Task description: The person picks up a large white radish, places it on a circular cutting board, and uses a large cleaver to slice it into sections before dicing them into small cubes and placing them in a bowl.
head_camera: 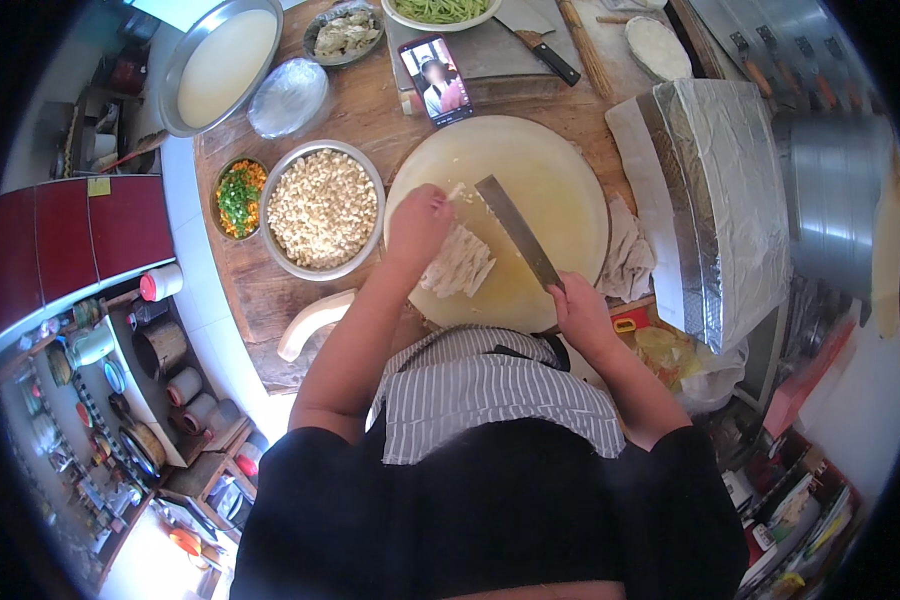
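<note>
My right hand [579, 309] grips the handle of a cleaver [520, 232], whose blade lies over a round chopping board [547, 172]. My left hand [422, 225] is at the board's left part, its fingertips pinching a small pale strip [455, 193]. Pale sliced food [459, 262], perhaps meat or dough, lies in long pieces just below that hand. Small crumbs are scattered near the fingertips. Left of the board stands a metal bowl of pale diced food [322, 208], beside a smaller bowl of chopped greens and orange bits [240, 196].
A phone [436, 81] leans at the board's far edge. Beyond are a knife [546, 54], a straw whisk [583, 49] and a plate of green shreds [442, 10]. A large basin of pale liquid [227, 69] stands far left. Right are a crumpled cloth [628, 251] and a foil-covered box [727, 202].
</note>
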A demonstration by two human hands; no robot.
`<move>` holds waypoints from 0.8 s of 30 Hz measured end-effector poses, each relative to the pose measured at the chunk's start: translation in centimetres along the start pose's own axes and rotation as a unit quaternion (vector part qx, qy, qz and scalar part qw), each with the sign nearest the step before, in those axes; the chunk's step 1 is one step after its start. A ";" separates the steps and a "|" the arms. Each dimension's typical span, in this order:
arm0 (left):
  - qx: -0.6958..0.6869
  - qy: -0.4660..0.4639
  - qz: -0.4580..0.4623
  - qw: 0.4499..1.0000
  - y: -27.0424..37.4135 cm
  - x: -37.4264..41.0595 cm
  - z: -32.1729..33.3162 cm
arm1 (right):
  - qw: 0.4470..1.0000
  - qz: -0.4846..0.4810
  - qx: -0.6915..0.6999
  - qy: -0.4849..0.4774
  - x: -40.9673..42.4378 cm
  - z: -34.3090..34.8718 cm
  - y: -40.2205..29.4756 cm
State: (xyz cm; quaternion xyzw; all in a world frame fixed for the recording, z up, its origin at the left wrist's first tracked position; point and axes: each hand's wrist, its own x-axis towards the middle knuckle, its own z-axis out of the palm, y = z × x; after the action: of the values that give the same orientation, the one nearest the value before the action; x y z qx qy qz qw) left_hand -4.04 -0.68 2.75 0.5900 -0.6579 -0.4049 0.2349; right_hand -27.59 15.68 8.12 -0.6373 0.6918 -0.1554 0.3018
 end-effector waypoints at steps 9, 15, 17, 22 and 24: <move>0.118 0.003 0.117 0.986 -4.6 -4.0 -1.4 | 0.996 -0.074 -0.022 -0.033 1.4 0.5 -0.4; 0.168 -0.011 0.124 0.978 -0.9 -7.8 1.8 | 0.999 -0.034 -0.014 -0.032 2.9 2.2 -1.7; 0.209 -0.002 0.129 0.969 -0.5 -8.7 2.7 | 0.998 -0.040 -0.026 -0.028 3.1 2.6 -2.3; 0.277 -0.047 0.105 0.954 -1.0 -8.6 2.7 | 0.998 -0.039 -0.036 -0.035 3.4 3.1 -3.5; 0.268 -0.048 0.129 0.954 -2.1 -8.6 2.6 | 0.999 -0.033 -0.024 -0.036 3.3 3.1 -3.6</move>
State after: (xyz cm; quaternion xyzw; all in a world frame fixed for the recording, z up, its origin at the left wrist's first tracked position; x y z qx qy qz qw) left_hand -3.24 8.32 1.06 0.5216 -0.8230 -0.2076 0.0867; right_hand -22.84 12.50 7.15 -0.6720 0.6627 -0.1260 0.3056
